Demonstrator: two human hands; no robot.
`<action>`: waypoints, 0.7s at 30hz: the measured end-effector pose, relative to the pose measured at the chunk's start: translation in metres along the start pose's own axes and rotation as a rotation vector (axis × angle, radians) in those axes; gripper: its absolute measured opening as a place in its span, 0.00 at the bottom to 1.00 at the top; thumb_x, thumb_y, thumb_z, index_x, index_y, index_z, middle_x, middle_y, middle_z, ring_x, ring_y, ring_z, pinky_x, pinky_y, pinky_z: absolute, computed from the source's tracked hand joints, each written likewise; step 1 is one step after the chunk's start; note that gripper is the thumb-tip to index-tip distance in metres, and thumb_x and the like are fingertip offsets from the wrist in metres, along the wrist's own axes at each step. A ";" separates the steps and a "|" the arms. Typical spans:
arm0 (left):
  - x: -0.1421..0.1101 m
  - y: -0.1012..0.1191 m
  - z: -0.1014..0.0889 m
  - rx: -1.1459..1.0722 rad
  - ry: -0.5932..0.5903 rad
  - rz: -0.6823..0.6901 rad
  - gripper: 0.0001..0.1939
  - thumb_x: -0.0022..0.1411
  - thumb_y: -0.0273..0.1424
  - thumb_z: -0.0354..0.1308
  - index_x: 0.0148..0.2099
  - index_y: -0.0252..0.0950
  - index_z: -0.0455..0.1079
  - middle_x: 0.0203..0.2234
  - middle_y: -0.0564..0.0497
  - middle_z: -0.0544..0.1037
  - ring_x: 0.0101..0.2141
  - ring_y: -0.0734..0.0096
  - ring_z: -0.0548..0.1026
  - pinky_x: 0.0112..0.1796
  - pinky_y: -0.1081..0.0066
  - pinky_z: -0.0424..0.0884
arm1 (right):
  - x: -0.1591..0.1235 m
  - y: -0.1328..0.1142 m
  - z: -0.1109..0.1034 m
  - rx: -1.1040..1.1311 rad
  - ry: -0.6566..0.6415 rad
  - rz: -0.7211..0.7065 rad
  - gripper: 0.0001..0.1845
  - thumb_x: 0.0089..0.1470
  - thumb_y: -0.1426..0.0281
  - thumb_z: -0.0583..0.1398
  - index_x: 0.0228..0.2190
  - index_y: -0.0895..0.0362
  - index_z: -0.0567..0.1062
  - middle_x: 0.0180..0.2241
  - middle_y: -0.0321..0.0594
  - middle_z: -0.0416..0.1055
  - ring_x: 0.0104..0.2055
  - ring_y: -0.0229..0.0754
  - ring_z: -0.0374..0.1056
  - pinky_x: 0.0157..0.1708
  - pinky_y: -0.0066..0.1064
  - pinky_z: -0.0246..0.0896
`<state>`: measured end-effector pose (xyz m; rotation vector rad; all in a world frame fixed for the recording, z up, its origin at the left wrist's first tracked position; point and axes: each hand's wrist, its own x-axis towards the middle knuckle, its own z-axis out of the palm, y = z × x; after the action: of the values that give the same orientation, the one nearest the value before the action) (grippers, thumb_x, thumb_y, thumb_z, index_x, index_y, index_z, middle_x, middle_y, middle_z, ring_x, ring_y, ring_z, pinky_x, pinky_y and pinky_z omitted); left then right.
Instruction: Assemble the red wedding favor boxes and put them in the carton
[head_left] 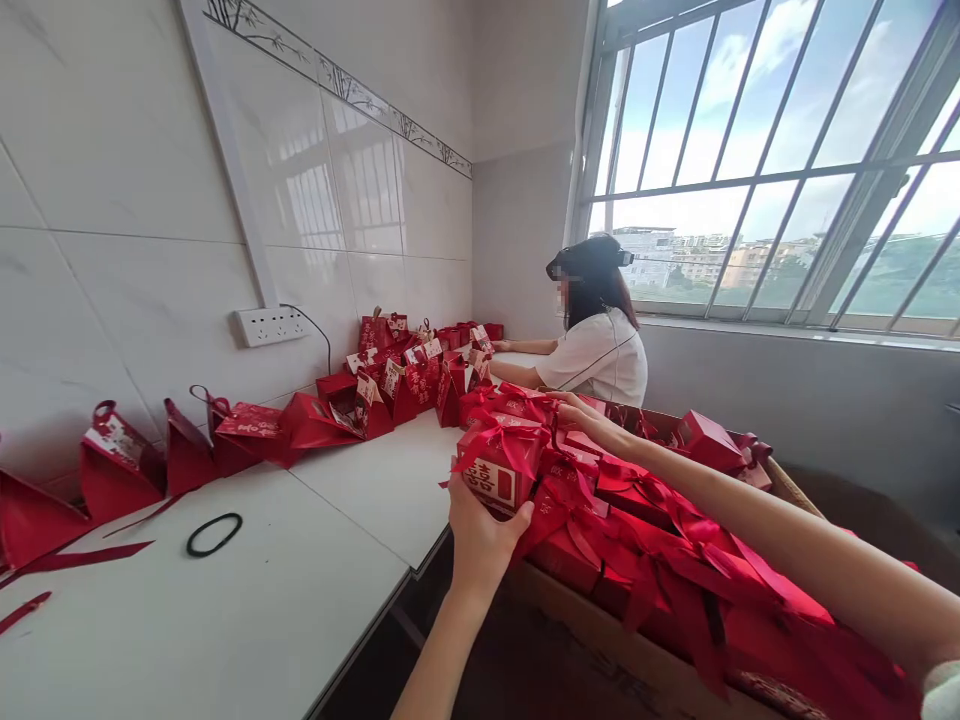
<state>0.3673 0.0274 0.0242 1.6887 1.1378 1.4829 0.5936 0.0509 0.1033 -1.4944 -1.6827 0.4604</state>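
A small red box with ribbon is held at the near corner of the full carton, seemingly for placing or straightening.
The left hand (480,540) is partly closed around the lower part of the red box (499,465), its thumb at one side. The right hand (589,420) reaches over the ribboned boxes (570,550) in the carton (795,490), palm down; its fingertips are partly hidden, so I cannot tell if it grips something. The carton is beside the table (225,600). I judge that the next move needs a level box, a fitting gap, and ribbons kept free from being crushed.
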 end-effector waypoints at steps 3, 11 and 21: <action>0.003 -0.002 0.005 0.024 0.014 0.038 0.41 0.45 0.38 0.65 0.58 0.34 0.52 0.51 0.38 0.64 0.54 0.46 0.64 0.55 0.47 0.60 | 0.001 0.006 -0.002 0.070 -0.031 0.023 0.27 0.62 0.55 0.42 0.54 0.55 0.62 0.49 0.46 0.69 0.53 0.44 0.66 0.48 0.36 0.64; 0.005 -0.011 0.011 0.056 0.040 0.073 0.38 0.46 0.37 0.63 0.57 0.34 0.53 0.50 0.39 0.65 0.53 0.48 0.65 0.54 0.47 0.61 | 0.003 -0.003 0.002 0.052 -0.008 0.013 0.24 0.59 0.55 0.48 0.52 0.55 0.62 0.48 0.45 0.67 0.51 0.46 0.64 0.50 0.36 0.60; -0.002 -0.009 0.008 -0.027 0.041 0.048 0.42 0.48 0.38 0.64 0.60 0.35 0.48 0.55 0.38 0.60 0.57 0.50 0.60 0.57 0.49 0.57 | 0.011 0.009 0.012 0.049 0.035 0.011 0.21 0.60 0.54 0.46 0.48 0.54 0.62 0.42 0.43 0.69 0.48 0.44 0.65 0.52 0.34 0.55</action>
<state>0.3735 0.0300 0.0134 1.6851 1.1004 1.5625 0.5906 0.0663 0.0935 -1.4692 -1.6255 0.4758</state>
